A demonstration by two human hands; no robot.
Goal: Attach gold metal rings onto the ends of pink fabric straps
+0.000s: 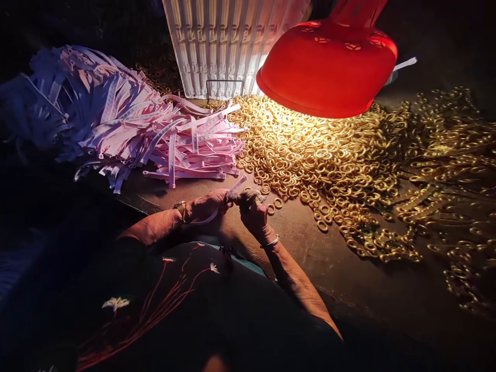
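Note:
My left hand (209,205) is closed on a pale pink strap (239,182). One end of the strap sticks up past the fingertips, and a curved length hangs below the palm. Touching or nearly touching it, my right hand (254,213) has its fingers curled together. Greyish wraps cover some fingertips; what that hand pinches is hidden. A few gold rings (278,203) lie just right of my right fingers, at the near edge of a large ring pile (310,160). Behind my left hand spreads a heap of pink straps (186,147).
A red lamp (329,72) hangs low over the ring pile and lights it. A pale corrugated panel (213,46) stands at the back, with a thin wire frame (225,81) before it. Linked gold rings (434,191) spread right across the brown work surface (306,253).

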